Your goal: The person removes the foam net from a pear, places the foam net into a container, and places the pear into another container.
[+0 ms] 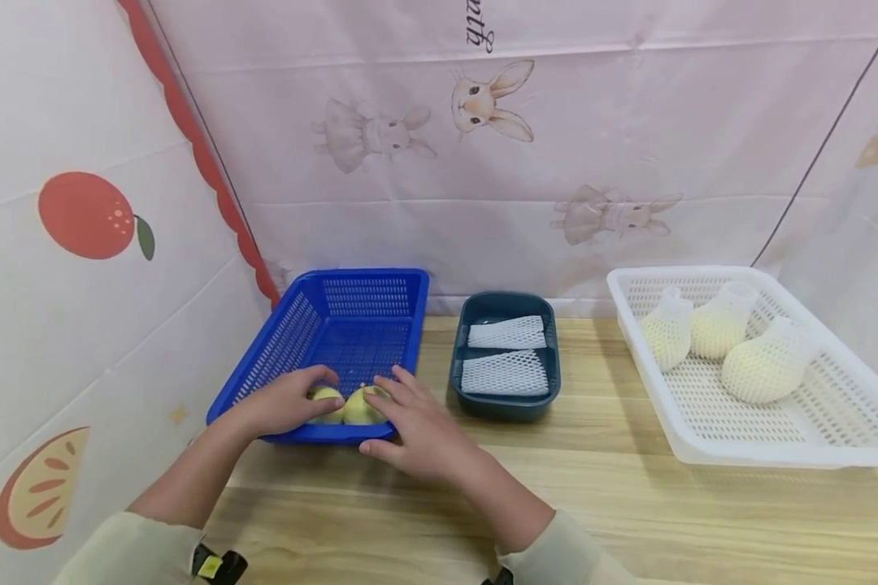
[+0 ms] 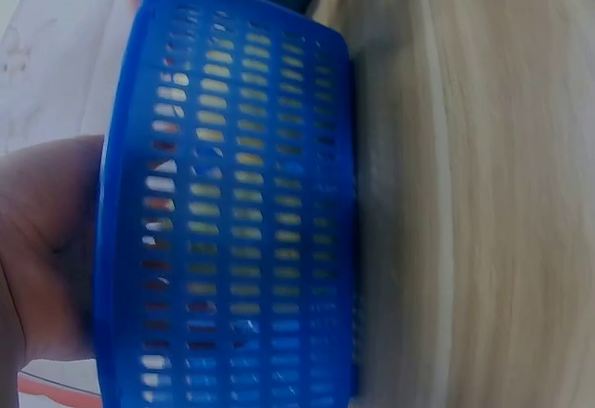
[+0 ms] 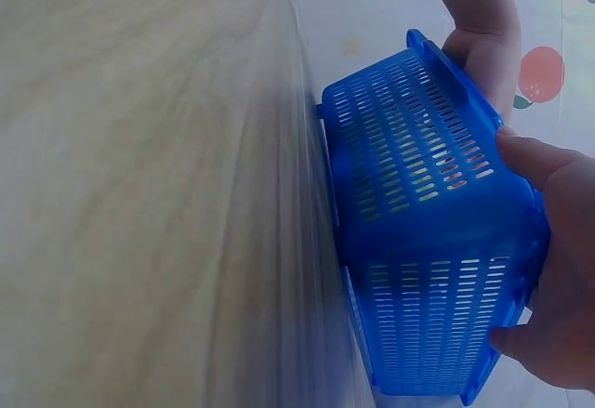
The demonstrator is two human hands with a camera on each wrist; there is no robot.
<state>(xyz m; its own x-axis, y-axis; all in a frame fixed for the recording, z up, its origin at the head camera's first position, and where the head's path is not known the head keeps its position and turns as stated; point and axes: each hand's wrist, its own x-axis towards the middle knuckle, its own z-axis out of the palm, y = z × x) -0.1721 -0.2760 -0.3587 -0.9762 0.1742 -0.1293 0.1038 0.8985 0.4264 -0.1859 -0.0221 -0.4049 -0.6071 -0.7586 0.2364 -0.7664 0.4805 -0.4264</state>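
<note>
Two yellow-green pears lie side by side at the near end of a blue plastic basket (image 1: 417, 325). My left hand (image 1: 287, 402) reaches over the near left rim and holds the left pear (image 1: 328, 405) between thumb and fingers. My right hand (image 1: 420, 431) is spread over the near right corner. Its fingers reach onto the right pear (image 1: 362, 409), while the thumb (image 3: 535, 157) lies outside at the near rim. In the left wrist view the basket wall (image 2: 223, 194) hides most of the pears, which show yellow through the slots.
To the right stands a dark green tray (image 1: 506, 413) with two white foam net sleeves (image 1: 505, 373). Farther right, a white basket (image 1: 710, 451) holds three net-wrapped pears (image 1: 764, 366). All stand on a wooden table (image 1: 593, 487). Printed cloth walls (image 1: 439, 236) enclose the back and sides.
</note>
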